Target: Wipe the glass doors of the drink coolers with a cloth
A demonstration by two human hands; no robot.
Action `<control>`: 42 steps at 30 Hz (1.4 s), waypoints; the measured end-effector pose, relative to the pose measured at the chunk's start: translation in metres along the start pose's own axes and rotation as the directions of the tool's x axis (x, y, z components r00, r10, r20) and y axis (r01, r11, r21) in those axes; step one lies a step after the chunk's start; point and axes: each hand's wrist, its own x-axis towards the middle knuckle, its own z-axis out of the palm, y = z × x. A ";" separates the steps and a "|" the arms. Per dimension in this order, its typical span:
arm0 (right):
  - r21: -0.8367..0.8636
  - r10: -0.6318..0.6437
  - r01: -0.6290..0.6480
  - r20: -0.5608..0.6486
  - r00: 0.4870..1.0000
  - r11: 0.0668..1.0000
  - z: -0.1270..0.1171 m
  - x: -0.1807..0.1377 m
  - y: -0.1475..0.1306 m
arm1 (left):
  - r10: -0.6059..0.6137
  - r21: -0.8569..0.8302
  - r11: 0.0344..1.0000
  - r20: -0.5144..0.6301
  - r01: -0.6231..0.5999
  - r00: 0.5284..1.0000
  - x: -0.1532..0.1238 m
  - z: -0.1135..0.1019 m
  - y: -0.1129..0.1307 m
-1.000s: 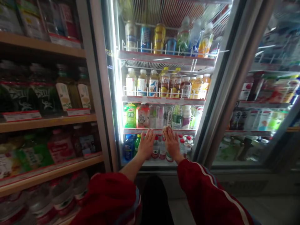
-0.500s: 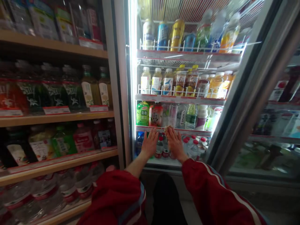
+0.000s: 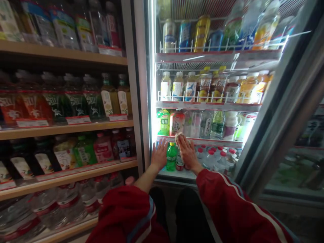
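Note:
My right hand [image 3: 187, 152] is pressed on a crumpled pale cloth [image 3: 178, 137], in front of the lower shelf's edge strip [image 3: 215, 143] in the lit drinks fridge. To its left, my left hand [image 3: 159, 156] is open and empty, its fingers spread and pointing up near the same strip. A green bottle with a yellow cap [image 3: 171, 158] shows between my hands. Just above the cloth stands a red-labelled bottle [image 3: 177, 123], beside a green-labelled one [image 3: 163, 122]. Whether glass lies between my hands and the bottles, I cannot tell.
Wooden shelving [image 3: 68, 130] with rows of bottles runs along the left. A grey metal frame [image 3: 274, 135] slants down the right side. Several red-capped bottles [image 3: 209, 160] stand low in the fridge. My dark-clothed knees [image 3: 189, 216] are below the fridge's bottom edge.
The view has swung left, so the fridge and shelves sit further right. The cloth shows more beside my right fingers. My left hand is further left of the bottles, and the green bottle is now uncovered.

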 end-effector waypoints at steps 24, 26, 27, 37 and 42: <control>0.022 -0.227 0.228 -0.032 0.973 0.973 0.021 0.036 -0.067 | -0.094 0.069 0.994 0.104 0.087 0.990 -0.033 -0.009 -0.059; 0.021 -0.270 0.270 -0.029 0.963 0.963 0.023 0.035 -0.071 | -0.110 0.075 0.992 0.097 0.103 0.989 -0.036 -0.008 -0.063; 0.024 -0.271 0.272 -0.031 0.962 0.962 0.023 0.038 -0.073 | -0.120 0.077 0.991 0.093 0.113 0.988 -0.036 -0.007 -0.066; 0.118 -0.281 0.275 0.033 0.959 0.954 0.034 0.049 -0.096 | -0.151 0.109 0.984 0.072 0.143 0.986 -0.042 -0.011 -0.081; 0.076 -0.380 0.381 -0.026 0.925 0.922 0.049 0.019 -0.097 | -0.140 0.118 0.984 0.073 0.131 0.987 -0.044 -0.012 -0.080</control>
